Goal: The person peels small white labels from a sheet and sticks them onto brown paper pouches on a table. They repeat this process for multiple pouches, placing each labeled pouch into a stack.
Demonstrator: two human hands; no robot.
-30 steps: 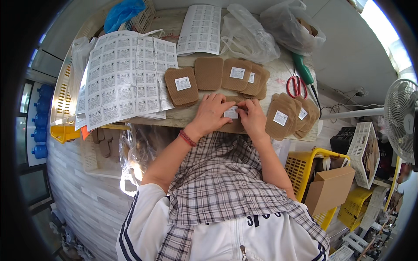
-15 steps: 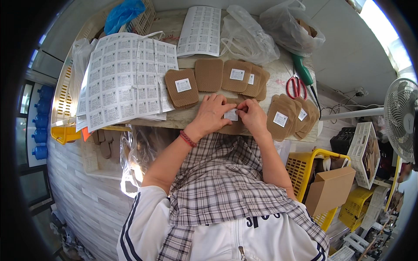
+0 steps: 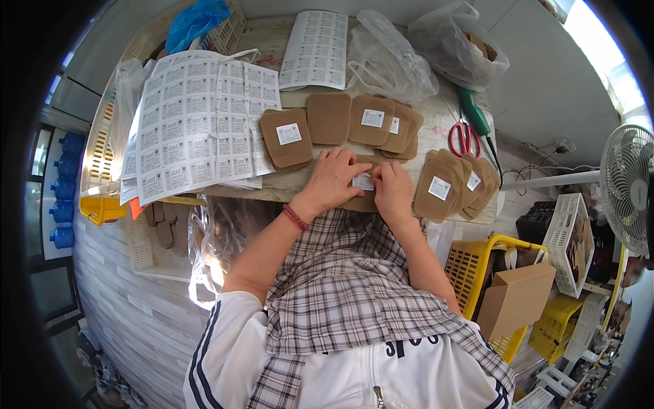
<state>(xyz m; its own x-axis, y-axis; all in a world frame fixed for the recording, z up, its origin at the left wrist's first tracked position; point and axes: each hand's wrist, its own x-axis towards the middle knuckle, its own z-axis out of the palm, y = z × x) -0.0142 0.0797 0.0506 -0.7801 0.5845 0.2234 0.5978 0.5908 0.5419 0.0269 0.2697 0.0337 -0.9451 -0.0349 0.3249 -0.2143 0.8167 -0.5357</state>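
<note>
A brown textured pad (image 3: 360, 204) lies at the table's near edge, mostly covered by my hands. On it is a small white printed label (image 3: 363, 181). My left hand (image 3: 332, 180) rests over the pad's left part, fingers spread, fingertips around the label's left side. At the label's right edge, my right hand (image 3: 394, 193) has its thumb and fingers drawn together in a pinch. Beyond my hands are a bare brown pad (image 3: 328, 118), labelled pads (image 3: 285, 151) to its left and a fanned labelled stack (image 3: 371, 133) to its right.
Sheets of labels (image 3: 178, 126) cover the table's left; another sheet (image 3: 313, 51) lies at the back. Labelled pads (image 3: 429, 198) sit at right, near red-handled scissors (image 3: 464, 141) and a green corded tool (image 3: 473, 110). Clear bags (image 3: 392, 58), a yellow crate (image 3: 470, 273) and a fan (image 3: 627, 187) surround these.
My right hand has shifted slightly left and downward, its fingers still at the label's right edge. The left hand stays almost in place; the whole view has moved a little.
</note>
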